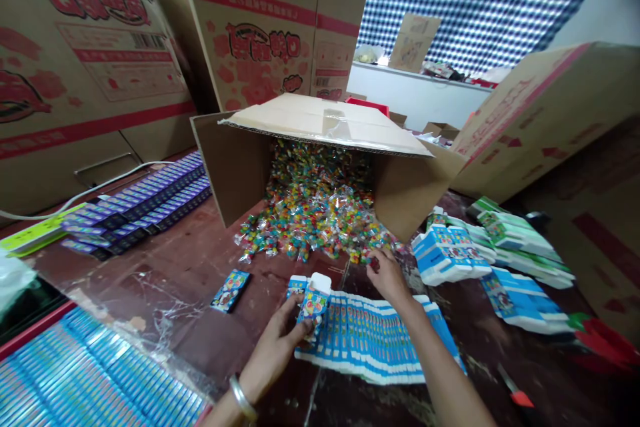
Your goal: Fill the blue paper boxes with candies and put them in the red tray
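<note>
While a red-rimmed tray (35, 331) filled with rows of blue boxes is seen at the lower left, a silver bangle (242, 399) is worn on the left wrist; at the lower right, a tool with a red end (522, 399) is laid on the dark red table (190, 260). By the left hand (281, 340) a small blue box (314, 300) is clamped between thumb and fingers, its white end flap raised; just to its right, a long row of overlapping blue boxes (375, 333) is spread on the table, crossed partly by the right forearm. A lone box (230, 290) is left lying farther to the left; the right hand (389, 278), well apart from the left, is placed at the near edge of a heap of wrapped sweets (320, 220), its fingers curled; whether a sweet is gripped cannot be told. By an open carton (300, 117) tipped on its side, the rest of the heap is enclosed; it is flanked by stacked purple boxes (145, 200) on the left and by green boxes (520, 233) on the right; behind, a tall printed carton (270, 27) is stood, and the far window is covered by a checked curtain (480, 0).
</note>
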A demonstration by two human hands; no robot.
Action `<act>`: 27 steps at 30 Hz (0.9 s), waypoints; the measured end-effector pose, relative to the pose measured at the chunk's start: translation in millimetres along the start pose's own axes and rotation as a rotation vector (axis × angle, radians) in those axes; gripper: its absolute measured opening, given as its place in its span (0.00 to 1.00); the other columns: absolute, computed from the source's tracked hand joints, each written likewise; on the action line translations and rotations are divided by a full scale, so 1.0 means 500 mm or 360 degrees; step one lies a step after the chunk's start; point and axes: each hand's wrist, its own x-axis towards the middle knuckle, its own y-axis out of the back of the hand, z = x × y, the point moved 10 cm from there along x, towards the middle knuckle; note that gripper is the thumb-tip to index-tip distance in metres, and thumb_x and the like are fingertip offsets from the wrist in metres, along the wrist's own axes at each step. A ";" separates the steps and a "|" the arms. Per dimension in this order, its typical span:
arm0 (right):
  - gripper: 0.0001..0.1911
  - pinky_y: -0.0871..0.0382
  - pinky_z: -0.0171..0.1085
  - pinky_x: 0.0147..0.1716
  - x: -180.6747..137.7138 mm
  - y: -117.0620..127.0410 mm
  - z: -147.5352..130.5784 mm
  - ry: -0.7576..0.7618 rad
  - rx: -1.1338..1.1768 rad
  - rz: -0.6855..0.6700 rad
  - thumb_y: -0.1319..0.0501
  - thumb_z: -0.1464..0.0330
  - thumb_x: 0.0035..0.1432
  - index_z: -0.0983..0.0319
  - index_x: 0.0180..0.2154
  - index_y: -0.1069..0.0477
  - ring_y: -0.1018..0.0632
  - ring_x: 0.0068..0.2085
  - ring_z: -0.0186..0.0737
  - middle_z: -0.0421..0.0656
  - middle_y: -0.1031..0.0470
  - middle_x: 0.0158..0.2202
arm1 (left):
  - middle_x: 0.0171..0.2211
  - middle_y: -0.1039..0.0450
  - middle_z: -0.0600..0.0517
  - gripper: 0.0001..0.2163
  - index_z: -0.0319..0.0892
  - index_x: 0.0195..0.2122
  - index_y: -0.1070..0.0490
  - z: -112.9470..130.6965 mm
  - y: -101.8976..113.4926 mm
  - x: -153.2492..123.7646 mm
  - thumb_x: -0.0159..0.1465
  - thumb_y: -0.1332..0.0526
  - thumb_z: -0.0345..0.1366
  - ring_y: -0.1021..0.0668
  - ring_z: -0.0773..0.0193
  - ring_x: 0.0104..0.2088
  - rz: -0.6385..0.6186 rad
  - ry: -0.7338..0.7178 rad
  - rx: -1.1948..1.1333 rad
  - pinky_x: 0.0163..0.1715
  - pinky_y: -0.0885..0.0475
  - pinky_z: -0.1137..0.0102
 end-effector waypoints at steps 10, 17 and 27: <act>0.18 0.24 0.39 0.30 -0.050 0.008 -0.106 -0.0142 0.1126 -0.0334 0.42 0.58 0.58 0.62 0.47 0.29 0.24 0.28 0.36 0.39 0.27 0.27 | 0.38 0.23 0.45 0.15 0.41 0.43 0.26 0.044 -0.024 0.015 0.58 0.38 0.42 0.23 0.53 0.38 0.0044 -0.0337 0.0586 0.39 0.32 0.67; 0.11 0.28 0.35 0.27 -0.083 0.006 -0.174 -0.0143 0.1031 -0.0248 0.39 0.60 0.56 0.61 0.36 0.33 0.24 0.27 0.37 0.41 0.25 0.29 | 0.35 0.24 0.47 0.15 0.40 0.45 0.28 0.049 -0.066 0.009 0.58 0.38 0.40 0.25 0.57 0.35 -0.0149 -0.0318 0.0344 0.37 0.32 0.69; 0.08 0.33 0.40 0.43 -0.086 0.049 -0.238 0.0163 0.0584 0.0261 0.41 0.66 0.58 0.60 0.27 0.31 0.27 0.42 0.42 0.44 0.29 0.37 | 0.37 0.25 0.47 0.13 0.39 0.43 0.28 0.040 -0.077 0.003 0.59 0.38 0.40 0.25 0.58 0.36 -0.0075 -0.0328 0.0313 0.37 0.32 0.70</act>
